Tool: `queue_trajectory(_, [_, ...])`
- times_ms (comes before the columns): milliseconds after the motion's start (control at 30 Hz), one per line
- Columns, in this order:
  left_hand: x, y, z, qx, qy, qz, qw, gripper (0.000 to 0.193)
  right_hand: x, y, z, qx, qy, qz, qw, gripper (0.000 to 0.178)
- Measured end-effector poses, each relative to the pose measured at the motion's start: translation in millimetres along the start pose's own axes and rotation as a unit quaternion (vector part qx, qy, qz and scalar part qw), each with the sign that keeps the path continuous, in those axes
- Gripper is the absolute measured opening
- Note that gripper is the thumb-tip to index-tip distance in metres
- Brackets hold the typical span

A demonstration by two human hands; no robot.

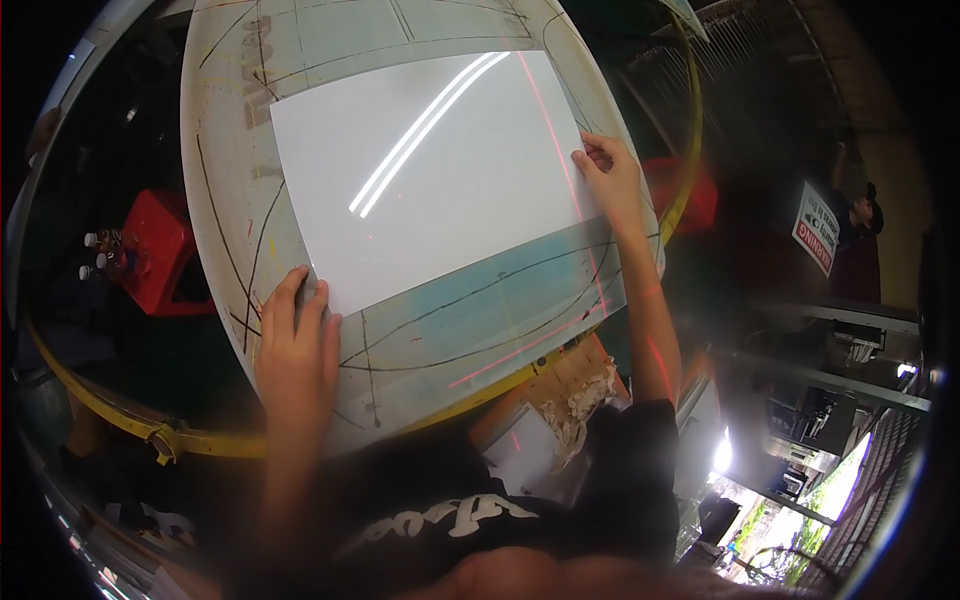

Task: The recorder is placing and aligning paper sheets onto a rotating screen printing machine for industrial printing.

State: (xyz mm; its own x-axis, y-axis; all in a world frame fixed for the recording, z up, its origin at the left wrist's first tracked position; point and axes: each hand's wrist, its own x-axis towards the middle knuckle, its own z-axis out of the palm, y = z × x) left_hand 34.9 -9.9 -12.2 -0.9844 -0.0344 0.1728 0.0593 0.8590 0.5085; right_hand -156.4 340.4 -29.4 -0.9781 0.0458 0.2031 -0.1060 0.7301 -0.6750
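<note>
Noted at far left: small bottles with white caps (101, 261), set close against a red plastic stool (160, 240). Just below, sweeping in a curve toward the lower middle, a yellow rail (105, 412). Next, a pale desk (222, 190), marked with dark curved lines and faint bluish patches. At its lower left, the left hand (300, 350), with fingers extended and thumb a little apart, tips at the lower left corner of a white sheet (440, 200); cannot tell whether pinching that corner or only resting against it. Sheet found lying flat on the desk, between the two hands, with surface glossy and crossed by two bright reflected streaks. Near its right side, a thin red light line (542, 112), running down onto the desk; a second red line slanting along the desk's near edge. Below that edge, crumpled whitish material (575, 405) on an orange-brown surface. At the sheet's right edge, the right hand (612, 185), closed on that edge, thumb above and fingers curled beside it. Hands well apart. Behind the right wrist, a red object (685, 195), too dim to identify. At far right, a red-and-white sign (815, 230) beside a person in a dark cap (866, 212).
</note>
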Motion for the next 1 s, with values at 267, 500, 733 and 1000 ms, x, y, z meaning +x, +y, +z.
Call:
queue_trajectory(267, [-1, 1, 1, 0.002, -0.003, -0.004, 1.0, 0.028, -4, -2, 3, -0.014, 0.009, -0.021, 1.0, 0.03])
queue_trajectory(500, [-1, 0, 2, -0.004, -0.001, -0.006, 1.0, 0.028, -3, 5, 5, -0.017, 0.011, -0.04, 0.999, 0.032])
queue_trajectory(733, [5, 7, 2, 0.033, 0.007, 0.02, 0.999, 0.029, 0, 0, 7, -0.064, 0.013, -0.068, 0.996, 0.034])
queue_trajectory(1000, [26, 30, 26, -0.007, -0.028, 0.19, 0.981, 0.042, -5, -7, -9, -0.194, -0.054, -0.152, 0.968, 0.042])
